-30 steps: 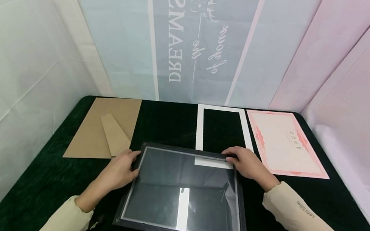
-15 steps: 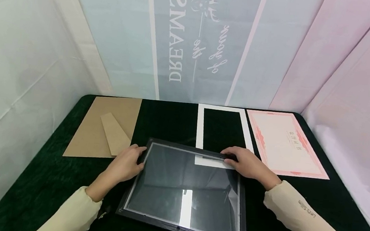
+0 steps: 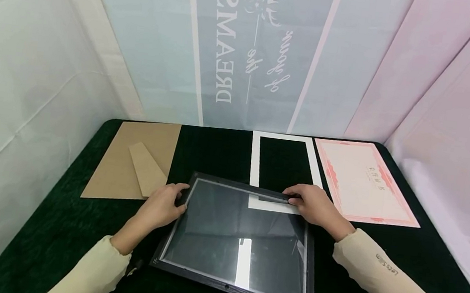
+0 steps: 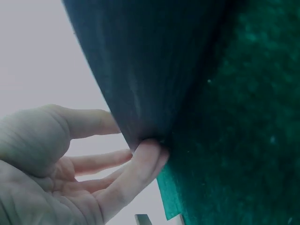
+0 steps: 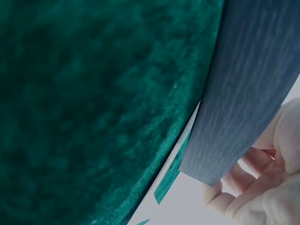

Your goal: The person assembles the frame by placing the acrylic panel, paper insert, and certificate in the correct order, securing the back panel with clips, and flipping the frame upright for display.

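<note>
"Where is the dark frame (image 3: 226,287) sitting in the head view?"
"At six o'clock, above the desk (image 3: 216,154). From its middle, the left hand (image 3: 163,206) is gripping the edge at ten o'clock, the right hand (image 3: 314,205) at two, probably balancing the weight and sparing the clear pane (image 3: 212,231) from fingers."
"And around it?"
"A brown board (image 3: 131,137) is lying at ten, carrying a tapered piece (image 3: 147,170); a white mat (image 3: 256,163) is lying at one, partly showing through the pane, and a pink-bordered sheet (image 3: 357,180) at two, presumably spread out for easy picking."
"Left wrist view?"
"At eight o'clock, that hand is pinching the frame's corner."
"Right wrist?"
"At four, the other hand is holding the rim; its contact is partly hiding."
</note>
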A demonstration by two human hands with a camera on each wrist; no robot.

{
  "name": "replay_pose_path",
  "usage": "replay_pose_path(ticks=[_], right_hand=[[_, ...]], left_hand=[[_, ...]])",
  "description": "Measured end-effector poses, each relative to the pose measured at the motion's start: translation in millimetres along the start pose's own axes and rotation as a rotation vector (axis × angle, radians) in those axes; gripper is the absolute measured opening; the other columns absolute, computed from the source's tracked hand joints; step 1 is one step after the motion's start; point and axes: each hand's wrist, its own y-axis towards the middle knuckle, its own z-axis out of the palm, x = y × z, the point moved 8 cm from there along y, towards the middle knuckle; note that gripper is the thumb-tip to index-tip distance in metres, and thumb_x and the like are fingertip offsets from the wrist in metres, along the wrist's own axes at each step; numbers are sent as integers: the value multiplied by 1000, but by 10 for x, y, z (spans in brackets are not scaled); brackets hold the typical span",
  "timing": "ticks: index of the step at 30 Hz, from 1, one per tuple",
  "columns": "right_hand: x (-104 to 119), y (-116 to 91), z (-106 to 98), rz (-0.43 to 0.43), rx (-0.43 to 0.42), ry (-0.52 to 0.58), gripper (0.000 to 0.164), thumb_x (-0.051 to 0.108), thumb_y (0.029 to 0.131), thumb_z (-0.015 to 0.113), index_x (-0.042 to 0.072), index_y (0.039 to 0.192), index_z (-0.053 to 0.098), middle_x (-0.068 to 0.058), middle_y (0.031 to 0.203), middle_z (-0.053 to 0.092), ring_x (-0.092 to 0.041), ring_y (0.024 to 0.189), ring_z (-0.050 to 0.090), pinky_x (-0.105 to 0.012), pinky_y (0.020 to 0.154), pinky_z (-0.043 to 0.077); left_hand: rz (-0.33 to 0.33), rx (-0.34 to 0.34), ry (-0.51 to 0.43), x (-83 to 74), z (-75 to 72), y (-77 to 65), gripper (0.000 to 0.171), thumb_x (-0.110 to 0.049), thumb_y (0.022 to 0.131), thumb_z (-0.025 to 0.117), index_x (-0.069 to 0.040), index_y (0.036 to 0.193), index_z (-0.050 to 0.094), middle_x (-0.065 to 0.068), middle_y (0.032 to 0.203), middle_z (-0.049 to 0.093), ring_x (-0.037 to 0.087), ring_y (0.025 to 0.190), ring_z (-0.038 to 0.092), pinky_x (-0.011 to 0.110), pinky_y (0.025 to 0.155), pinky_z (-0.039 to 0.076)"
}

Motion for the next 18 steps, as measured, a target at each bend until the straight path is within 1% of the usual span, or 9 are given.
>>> replay_pose_path(ticks=[3,5,12,18], right_hand=[[6,-2,-14,2,-21,-14,21,6,95,64,10,113,74,-11,113,73,-27,99,69,-45,82,56],[5,3,-22,10,-33,-17,21,7,95,64,11,113,74,-10,112,73,-27,99,69,-45,82,56],[23,22,-31,24,-43,-15,21,7,95,64,11,112,75,-11,113,73,-29,101,69,-47,84,55],[-13,33,-74,56,-65,-28,21,6,95,63,11,112,75,-12,114,73,-30,103,69,-46,82,55]], left_hand=[[-21,32,11,10,11,-33,58,-16,87,76,-5,139,54,12,100,67,19,77,57,33,66,50],[-22,46,13,15,13,-49,59,-17,87,75,-6,141,52,11,99,67,18,75,56,33,65,49],[-30,53,-10,79,2,-85,57,-14,89,72,-6,141,51,15,105,69,19,77,60,33,64,51],[-45,60,-7,115,-10,-110,57,-16,89,71,-9,142,52,15,109,69,19,80,62,33,65,52]])
